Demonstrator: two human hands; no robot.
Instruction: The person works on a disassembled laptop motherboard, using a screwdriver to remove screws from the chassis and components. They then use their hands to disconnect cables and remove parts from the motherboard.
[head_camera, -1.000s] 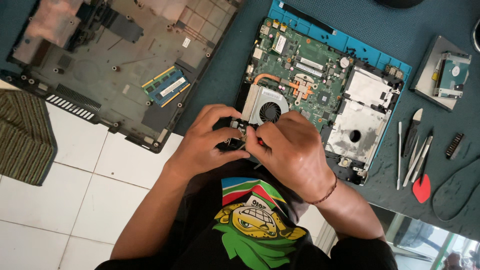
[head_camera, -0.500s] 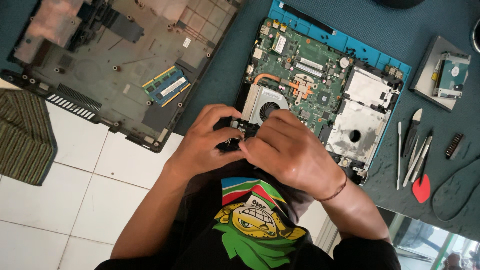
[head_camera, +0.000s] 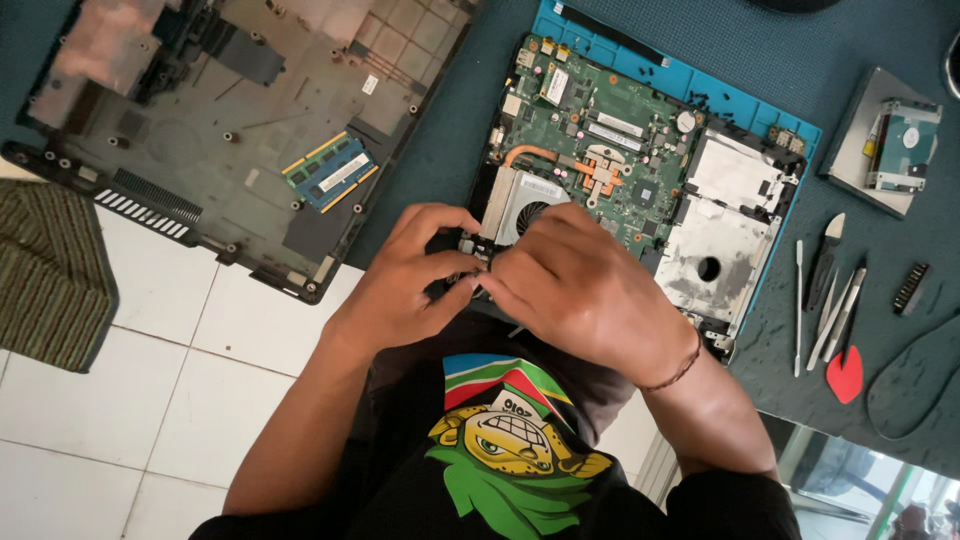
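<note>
Left hand (head_camera: 400, 285) and right hand (head_camera: 585, 290), fingers pinched together, apparently on small dark part (head_camera: 462, 243) at motherboard (head_camera: 600, 160) corner beside fan (head_camera: 525, 200); right hand shifted slightly leftward, grip unchanged.

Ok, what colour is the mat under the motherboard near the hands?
Bright blue mat, under the green motherboard, clearest in the head view.

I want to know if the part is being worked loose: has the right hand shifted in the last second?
Yes, slightly. The right hand has slid left along the near edge of the fan, closing onto the left hand.
</note>
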